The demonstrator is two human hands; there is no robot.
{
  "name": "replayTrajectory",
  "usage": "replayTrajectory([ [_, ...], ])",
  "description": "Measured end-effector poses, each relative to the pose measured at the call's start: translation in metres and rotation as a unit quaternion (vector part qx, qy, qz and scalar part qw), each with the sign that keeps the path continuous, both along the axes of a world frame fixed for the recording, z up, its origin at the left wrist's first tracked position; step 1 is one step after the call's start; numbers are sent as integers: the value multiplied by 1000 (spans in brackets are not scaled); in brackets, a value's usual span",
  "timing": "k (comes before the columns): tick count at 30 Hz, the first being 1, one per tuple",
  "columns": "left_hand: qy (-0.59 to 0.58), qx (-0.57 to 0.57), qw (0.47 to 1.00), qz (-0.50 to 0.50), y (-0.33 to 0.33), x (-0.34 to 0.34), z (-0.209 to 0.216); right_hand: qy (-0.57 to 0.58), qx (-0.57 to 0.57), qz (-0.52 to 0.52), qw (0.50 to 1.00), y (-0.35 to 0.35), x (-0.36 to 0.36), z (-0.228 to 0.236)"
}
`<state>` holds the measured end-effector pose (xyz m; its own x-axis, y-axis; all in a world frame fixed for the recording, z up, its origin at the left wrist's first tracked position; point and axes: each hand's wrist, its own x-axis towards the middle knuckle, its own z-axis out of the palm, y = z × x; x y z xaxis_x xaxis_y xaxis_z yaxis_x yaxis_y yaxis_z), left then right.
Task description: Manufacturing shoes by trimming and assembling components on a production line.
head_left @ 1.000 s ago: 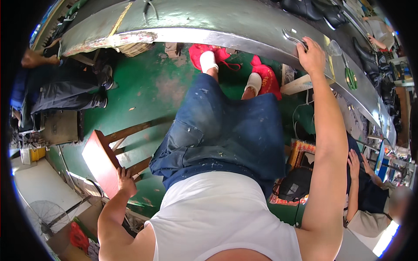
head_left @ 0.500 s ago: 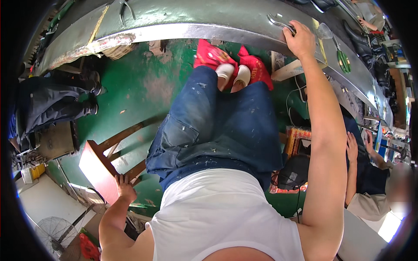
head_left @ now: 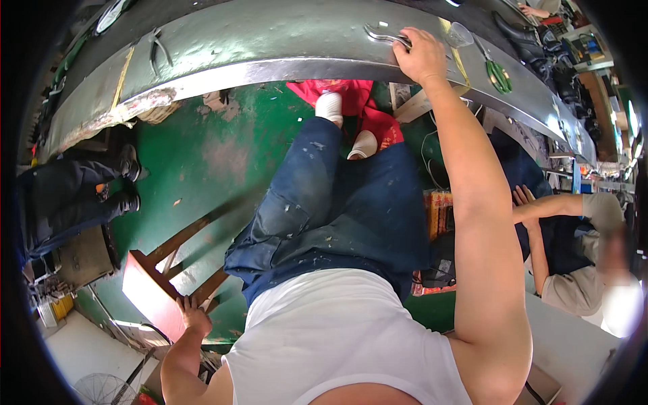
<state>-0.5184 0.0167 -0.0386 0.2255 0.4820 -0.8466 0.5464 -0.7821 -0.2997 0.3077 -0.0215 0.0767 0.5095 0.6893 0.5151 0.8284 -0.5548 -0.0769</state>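
Your right hand (head_left: 422,57) at full arm's reach, fingers curled over the shiny steel open-ended wrench (head_left: 386,37) on the grey metal counter (head_left: 270,40), wrench lying along the counter, jaw end pointing left, your left hand (head_left: 194,314) low behind you, gripping the wooden stool (head_left: 152,293) edge.

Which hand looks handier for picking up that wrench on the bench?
Right. The right hand already rests on the wrench on the bench; the left hand is low behind, gripping a wooden stool.
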Motion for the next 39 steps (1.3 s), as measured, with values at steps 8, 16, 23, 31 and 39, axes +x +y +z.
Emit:
replayTrajectory([
  [8, -7, 9, 1000, 5, 9, -6, -12, 17, 5, 0, 1000, -3, 7, -1],
  [16, -25, 18, 999, -28, 2, 6, 4, 7, 5, 3, 1000, 0, 4, 1],
  [23, -24, 3, 1000, 2, -2, 12, 12, 5, 12, 4, 1000, -5, 3, -2],
  [31, -26, 24, 999, -17, -2, 2, 0, 2, 4, -8, 1000, 0, 3, 1],
  [39, 31, 3, 1000, -3, -1, -6, -10, -8, 16, 26, 999, -5, 0, -5],
])
